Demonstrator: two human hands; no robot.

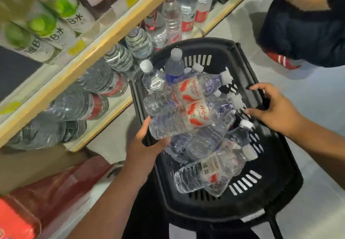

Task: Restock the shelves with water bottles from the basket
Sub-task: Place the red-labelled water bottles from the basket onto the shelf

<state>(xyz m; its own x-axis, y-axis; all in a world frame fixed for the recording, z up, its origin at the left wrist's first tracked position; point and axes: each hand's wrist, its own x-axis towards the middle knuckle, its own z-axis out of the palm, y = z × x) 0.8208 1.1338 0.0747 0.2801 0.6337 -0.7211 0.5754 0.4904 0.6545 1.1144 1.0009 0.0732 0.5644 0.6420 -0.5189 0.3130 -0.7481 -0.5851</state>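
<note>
Left grip (147, 145) clasps a water bottle (171, 126) by its base (likely to lift it); right grip (276, 108), fingers spread, seems to steady the basket (205, 44).

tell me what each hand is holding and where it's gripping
The left hand grips a water bottle by its base end, low in the basket. The right hand holds nothing, fingers spread by the basket's right rim.

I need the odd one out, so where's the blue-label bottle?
Head view: the blue-label bottle stands upright at the far left end of the basket, beside an upright clear bottle, by the shelf.
</note>
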